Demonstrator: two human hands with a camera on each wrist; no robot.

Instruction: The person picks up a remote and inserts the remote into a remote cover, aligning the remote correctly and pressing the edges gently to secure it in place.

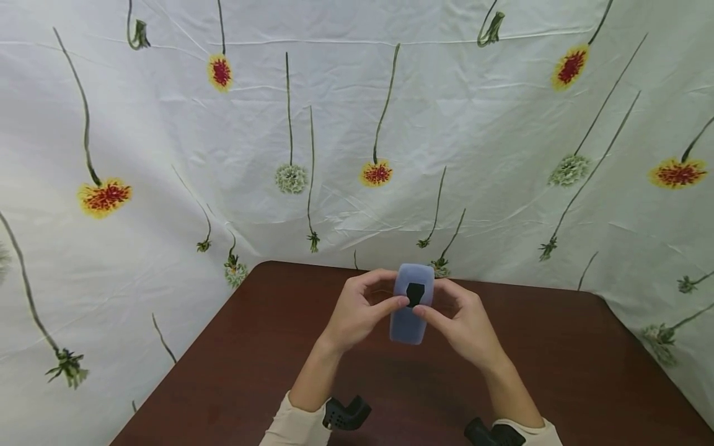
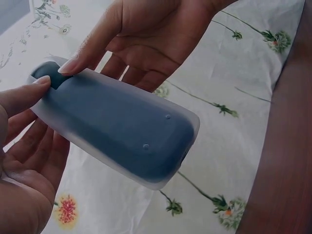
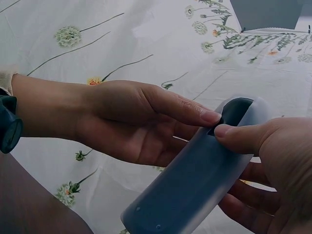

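A pale blue, rounded oblong case (image 1: pixel 411 305) with a black insert (image 1: pixel 415 293) near its upper end is held upright above the brown table (image 1: pixel 268 347). My left hand (image 1: pixel 357 310) grips its left side, thumb tip beside the black insert. My right hand (image 1: pixel 462 322) grips the right side, thumb also at the insert. In the left wrist view the case (image 2: pixel 122 130) lies across the fingers of both hands, with both thumbs at the dark insert (image 2: pixel 48 74). In the right wrist view the case (image 3: pixel 195 180) shows the same, thumbs meeting at the dark insert (image 3: pixel 234 111).
A white cloth printed with yellow-red flowers (image 1: pixel 103 196) hangs behind and around the table. Black wrist mounts (image 1: pixel 346 414) sit on both forearms near the table's front edge.
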